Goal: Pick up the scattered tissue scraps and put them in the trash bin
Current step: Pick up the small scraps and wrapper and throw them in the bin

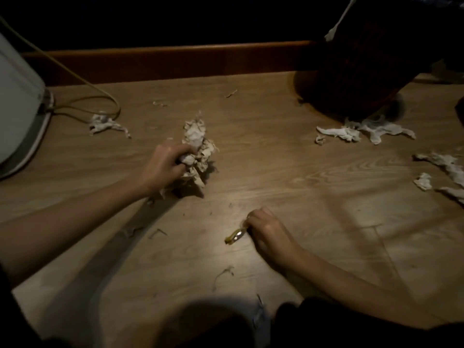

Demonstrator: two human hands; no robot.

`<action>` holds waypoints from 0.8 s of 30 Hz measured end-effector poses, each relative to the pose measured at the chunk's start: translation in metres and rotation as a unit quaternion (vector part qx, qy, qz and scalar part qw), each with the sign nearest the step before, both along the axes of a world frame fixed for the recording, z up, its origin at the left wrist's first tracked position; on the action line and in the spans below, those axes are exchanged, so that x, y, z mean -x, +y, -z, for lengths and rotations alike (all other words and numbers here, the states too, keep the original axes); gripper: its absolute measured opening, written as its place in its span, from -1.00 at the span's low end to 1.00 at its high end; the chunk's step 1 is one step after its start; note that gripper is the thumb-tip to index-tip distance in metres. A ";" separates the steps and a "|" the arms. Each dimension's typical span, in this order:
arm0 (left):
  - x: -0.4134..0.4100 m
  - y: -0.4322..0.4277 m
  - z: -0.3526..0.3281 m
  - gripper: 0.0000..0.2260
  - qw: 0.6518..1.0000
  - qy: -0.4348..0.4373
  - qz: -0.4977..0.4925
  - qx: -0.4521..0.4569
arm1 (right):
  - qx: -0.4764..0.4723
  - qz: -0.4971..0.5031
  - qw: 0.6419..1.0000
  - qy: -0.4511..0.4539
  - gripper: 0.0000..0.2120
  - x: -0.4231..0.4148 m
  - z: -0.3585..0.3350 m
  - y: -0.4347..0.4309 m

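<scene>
Dim room; wood-grain floor (288, 172), skirting board (175, 50) behind; left hand (165, 167) clenched on tissue wad (195, 146); right hand (268, 229) fisted, pinching yellowish scrap (234, 237); dark trash bin (356, 66) far right.

A crumpled wad of tissue scraps (197, 149) stood bunched mid-floor. Smaller white shreds (106, 124) lay toward the left edge, others (361, 131) right against the base of the dark trash bin (351, 71) (tilted), more (444, 169) at the right edge.
</scene>
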State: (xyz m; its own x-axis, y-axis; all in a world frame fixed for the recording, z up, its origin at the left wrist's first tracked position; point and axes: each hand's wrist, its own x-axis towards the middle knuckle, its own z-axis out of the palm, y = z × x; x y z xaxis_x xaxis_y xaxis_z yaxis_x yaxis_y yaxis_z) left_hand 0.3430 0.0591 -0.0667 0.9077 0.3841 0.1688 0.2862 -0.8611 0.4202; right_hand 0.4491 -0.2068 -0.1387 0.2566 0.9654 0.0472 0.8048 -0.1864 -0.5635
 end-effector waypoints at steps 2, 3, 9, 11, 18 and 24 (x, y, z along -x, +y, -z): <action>0.017 -0.010 0.000 -0.66 1.000 0.005 0.014 -0.011 | 0.000 0.058 0.996 0.073 -0.91 -0.005 -0.004 0.003; 0.025 -0.021 0.004 -0.65 0.999 0.010 0.029 -0.008 | 0.008 0.092 0.988 0.120 -0.94 -0.005 -0.005 0.001; 0.069 -0.101 0.058 -0.63 0.990 0.048 0.129 0.026 | 0.054 0.031 0.981 0.182 -0.96 0.031 -0.009 -0.031; 0.076 -0.108 0.071 -0.61 0.989 0.050 0.140 0.017 | 0.057 -0.071 0.986 0.139 -0.95 0.041 -0.008 -0.042; 0.084 -0.108 0.073 -0.66 0.989 0.050 0.142 0.006 | 0.068 -0.286 0.956 -0.014 -0.74 0.034 0.003 -0.080; 0.090 -0.156 0.078 -0.40 0.993 0.069 0.092 0.030 | 0.031 -0.283 0.959 -0.018 -0.77 0.030 0.009 -0.075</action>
State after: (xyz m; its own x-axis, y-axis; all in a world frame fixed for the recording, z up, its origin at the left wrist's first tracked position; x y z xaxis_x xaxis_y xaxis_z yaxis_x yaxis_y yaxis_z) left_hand 0.2533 -0.0964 -0.1451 0.9762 0.2161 0.0204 0.1853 -0.8788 0.4397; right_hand 0.4196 -0.2820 -0.1473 -0.3091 0.9509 -0.0166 0.8060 0.2526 -0.5354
